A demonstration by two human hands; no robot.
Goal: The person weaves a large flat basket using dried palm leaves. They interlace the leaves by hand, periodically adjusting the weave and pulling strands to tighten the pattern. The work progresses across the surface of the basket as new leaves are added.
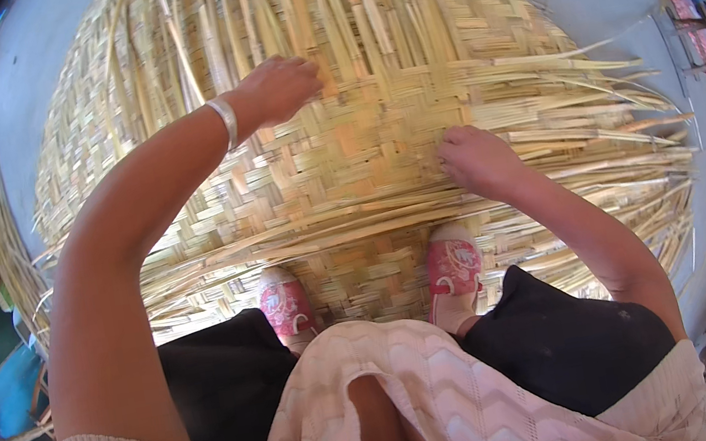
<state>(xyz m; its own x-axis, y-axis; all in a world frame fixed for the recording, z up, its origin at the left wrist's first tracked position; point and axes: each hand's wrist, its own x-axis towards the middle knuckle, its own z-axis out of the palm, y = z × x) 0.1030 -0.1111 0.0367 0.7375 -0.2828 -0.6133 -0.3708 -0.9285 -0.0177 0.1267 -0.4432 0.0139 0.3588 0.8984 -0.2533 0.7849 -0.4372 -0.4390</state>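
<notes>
My left hand (282, 90) far on the mat (360, 150), right hand (480, 161) nearer; fingers (309, 78) curled, can't tell if pinching. Shoes (286, 303) on its near part, probably pinning it.

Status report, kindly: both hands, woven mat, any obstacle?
Left hand, right hand: at woven mat, grip unclear. Strip ends loose at right. Pink shoes stand on mat.

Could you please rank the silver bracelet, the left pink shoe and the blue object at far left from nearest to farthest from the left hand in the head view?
From the left hand:
1. Silver bracelet: worn at its wrist.
2. Left pink shoe: below the hand in the picture.
3. Blue object: far left, near the rim.
</notes>
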